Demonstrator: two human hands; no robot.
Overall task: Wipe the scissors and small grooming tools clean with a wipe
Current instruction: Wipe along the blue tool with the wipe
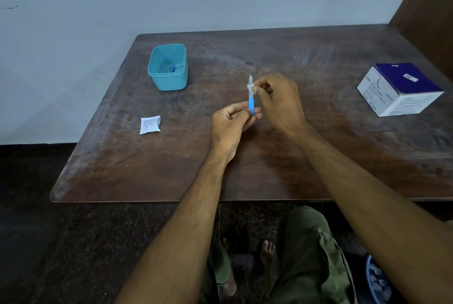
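Note:
Over the middle of the brown table point(318, 156), my left hand point(231, 123) pinches the blue handle of a small grooming tool point(251, 103), a thin metal blade pointing up. My right hand point(279, 100) pinches a small white wipe point(250, 86) folded round the upper part of the blade. A teal plastic tub point(168, 67) stands at the back left of the table and holds a blue-handled tool point(172, 68); what else lies in it I cannot tell.
An opened white wipe sachet point(150, 125) lies flat at the left of the table. A blue and white box of alcohol swabs point(399, 90) stands at the right. A blue basket point(377, 281) sits on the floor at lower right, beside my knees.

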